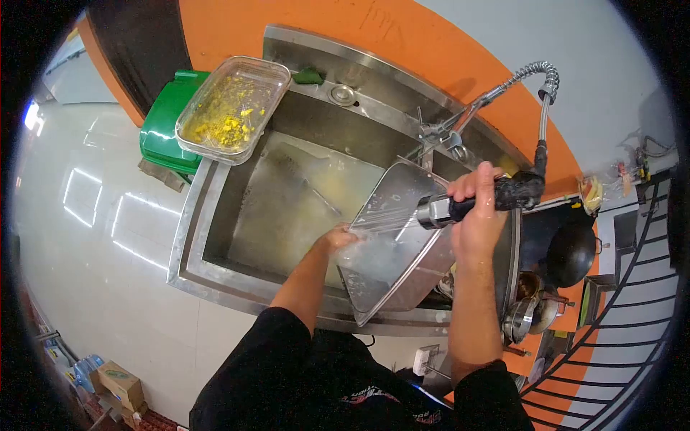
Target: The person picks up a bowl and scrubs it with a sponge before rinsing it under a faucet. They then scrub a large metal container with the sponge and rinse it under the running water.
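My right hand [478, 208] is wrapped round a black and silver spray nozzle [434, 212], which points left and sends out jets of water. Tilted across the divider of the sink is a rectangular steel pan [374, 287], with water splashing inside it. My left hand [339, 237] grips the pan's left edge, its fingers partly hidden by the rim and the spray. Below the pan, the left sink basin [241, 194] holds cloudy water. A long-handled utensil [321, 197] lies partly under that water; its far end is blurred.
A clear tray [190, 136] with yellow food scraps rests on the sink's left corner and a green bin [162, 133]. Behind the basin lies a green scouring pad [309, 77]. The faucet [442, 133] stands at the back; a wok [571, 255] and pots [519, 320] are on the right.
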Available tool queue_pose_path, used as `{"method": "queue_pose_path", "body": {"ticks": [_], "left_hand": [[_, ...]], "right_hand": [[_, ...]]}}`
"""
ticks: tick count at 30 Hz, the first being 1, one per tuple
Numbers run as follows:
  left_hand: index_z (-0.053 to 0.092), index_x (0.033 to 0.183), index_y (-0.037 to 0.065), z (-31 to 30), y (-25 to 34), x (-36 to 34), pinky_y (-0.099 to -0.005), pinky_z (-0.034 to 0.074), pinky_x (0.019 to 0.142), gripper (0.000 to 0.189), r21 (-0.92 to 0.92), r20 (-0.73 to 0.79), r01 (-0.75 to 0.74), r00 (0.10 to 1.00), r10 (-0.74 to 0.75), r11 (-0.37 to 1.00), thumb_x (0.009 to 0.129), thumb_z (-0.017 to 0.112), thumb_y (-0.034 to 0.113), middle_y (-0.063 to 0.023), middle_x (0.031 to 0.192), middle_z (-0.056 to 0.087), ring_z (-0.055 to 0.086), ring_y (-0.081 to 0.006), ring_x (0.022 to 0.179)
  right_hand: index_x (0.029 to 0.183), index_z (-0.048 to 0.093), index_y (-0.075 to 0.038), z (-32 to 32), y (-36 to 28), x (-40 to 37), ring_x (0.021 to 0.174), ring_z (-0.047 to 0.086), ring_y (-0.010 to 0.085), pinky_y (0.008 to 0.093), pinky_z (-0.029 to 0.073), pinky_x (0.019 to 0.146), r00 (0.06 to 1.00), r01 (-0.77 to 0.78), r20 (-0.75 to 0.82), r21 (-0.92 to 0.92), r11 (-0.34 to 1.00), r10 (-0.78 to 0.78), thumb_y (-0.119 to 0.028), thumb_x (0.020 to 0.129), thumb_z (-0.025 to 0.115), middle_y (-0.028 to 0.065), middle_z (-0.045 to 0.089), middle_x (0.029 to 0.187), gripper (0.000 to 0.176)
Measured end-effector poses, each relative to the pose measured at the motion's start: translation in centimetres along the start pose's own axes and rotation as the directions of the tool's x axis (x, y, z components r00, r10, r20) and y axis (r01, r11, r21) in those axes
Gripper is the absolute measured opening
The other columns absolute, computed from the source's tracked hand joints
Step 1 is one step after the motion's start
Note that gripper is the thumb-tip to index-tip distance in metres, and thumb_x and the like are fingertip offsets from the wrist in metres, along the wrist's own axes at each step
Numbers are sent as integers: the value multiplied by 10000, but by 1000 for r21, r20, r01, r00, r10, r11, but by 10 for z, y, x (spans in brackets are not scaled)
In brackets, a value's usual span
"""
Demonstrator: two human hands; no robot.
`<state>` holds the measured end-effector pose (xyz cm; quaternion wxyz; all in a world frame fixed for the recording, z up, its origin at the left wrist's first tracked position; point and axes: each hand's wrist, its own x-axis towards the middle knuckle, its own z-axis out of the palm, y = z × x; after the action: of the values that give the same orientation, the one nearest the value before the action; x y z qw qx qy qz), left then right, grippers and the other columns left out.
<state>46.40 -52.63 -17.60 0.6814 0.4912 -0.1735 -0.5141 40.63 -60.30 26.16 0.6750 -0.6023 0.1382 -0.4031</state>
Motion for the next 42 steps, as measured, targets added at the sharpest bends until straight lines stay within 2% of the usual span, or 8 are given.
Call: {"method": "queue_pose_path", "body": {"ticks": [11,15,17,20,24,27,34,42], "left_hand": [[672,1057,60,-7,31,-35,-371,545,675,199,-399,92,232,973,-213,887,868,659,124,-46,942,692,658,-172,789],[671,1026,51,-67,-34,-19,-374,554,658,178,-324,183,196,973,-142,926,865,637,118,-42,896,690,658,-175,734],[648,1081,3,-97,-71,-5,-373,539,734,244,220,99,180,974,-205,959,891,607,152,-102,1000,672,639,-222,818],[655,1020,43,-24,16,-45,-364,548,662,178,-428,-13,297,943,-334,854,892,588,146,-71,886,677,653,-191,756],[650,1036,46,-40,-8,-24,-380,552,691,190,-171,-126,315,933,-338,934,883,612,153,-88,913,674,662,-221,784],[642,1055,66,-13,30,-51,-392,552,625,192,-533,115,199,980,-162,822,888,626,160,-99,914,669,663,-236,737],[615,1043,-57,-13,83,-108,-375,563,646,209,-527,-337,114,882,-330,842,881,585,71,-143,910,658,658,-251,727],[488,1142,-188,51,120,-118,-441,574,878,304,-756,-307,105,814,-492,646,896,427,-21,-277,1159,573,607,-398,1051]], "right_hand": [[790,445,-95,-15,-41,30,587,455,130,333,445,610,995,97,-41,58,994,-95,-194,947,613,-11,406,648,250],[762,455,-85,-26,-32,39,542,453,134,316,432,571,989,145,-32,28,989,-144,-207,942,620,7,433,596,273],[731,468,-78,-18,-27,36,516,480,136,303,417,535,993,114,-22,-30,993,-115,-198,942,616,23,484,558,285],[739,484,-84,-6,-7,40,522,500,115,278,416,537,985,167,45,-40,985,-165,-177,934,623,2,507,568,257],[739,444,-82,-1,-7,41,551,462,127,310,427,583,990,109,108,-202,973,-89,-161,944,614,11,451,593,278],[749,442,-81,-12,-8,37,546,456,125,306,427,584,977,93,204,-124,988,-67,-136,952,594,8,453,602,259],[779,446,-81,-34,-5,28,567,459,113,308,433,600,981,95,177,-92,991,-78,-116,957,580,11,458,619,225],[696,461,-79,-16,29,11,489,470,104,266,406,501,983,-3,182,-98,995,20,-93,939,595,4,467,552,278]]}}
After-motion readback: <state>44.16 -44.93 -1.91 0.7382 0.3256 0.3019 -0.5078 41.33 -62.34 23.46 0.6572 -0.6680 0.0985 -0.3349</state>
